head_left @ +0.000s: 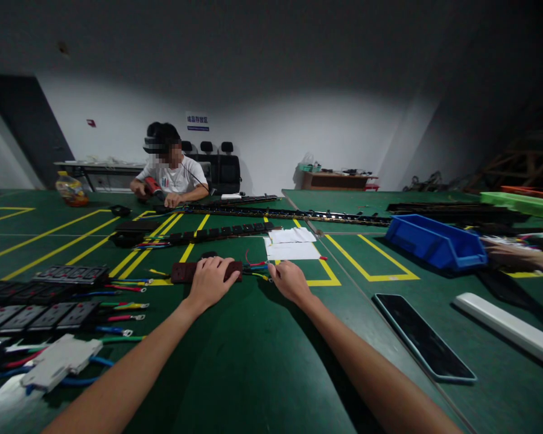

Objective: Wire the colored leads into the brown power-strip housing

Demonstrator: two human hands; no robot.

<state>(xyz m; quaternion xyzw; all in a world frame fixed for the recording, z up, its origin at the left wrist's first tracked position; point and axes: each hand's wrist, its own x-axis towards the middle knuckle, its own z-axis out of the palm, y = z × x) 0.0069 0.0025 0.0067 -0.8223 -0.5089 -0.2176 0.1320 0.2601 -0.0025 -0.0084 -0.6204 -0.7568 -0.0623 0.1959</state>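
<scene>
My left hand [212, 280] lies over a dark red, long block [183, 272] on the green table, its fingers curled across the top and holding it. Blue, black and yellow-green wires [255, 271] come out of the block's right end. My right hand [290, 281] is closed in a pinch at the tips of these wires; the exact grip between thumb and finger is partly hidden. White paper sheets [294, 248] lie just beyond my right hand. A short yellow wire end [159, 273] sticks out at the block's left.
Socket strips [40, 316] with lugged wires and a grey connector piece [63, 360] lie at left. At right are a blue bin [434, 244], a phone [423, 334], a white bar [509, 328] and another person's hand [511, 253]. A co-worker [176, 175] holds a red power tool opposite.
</scene>
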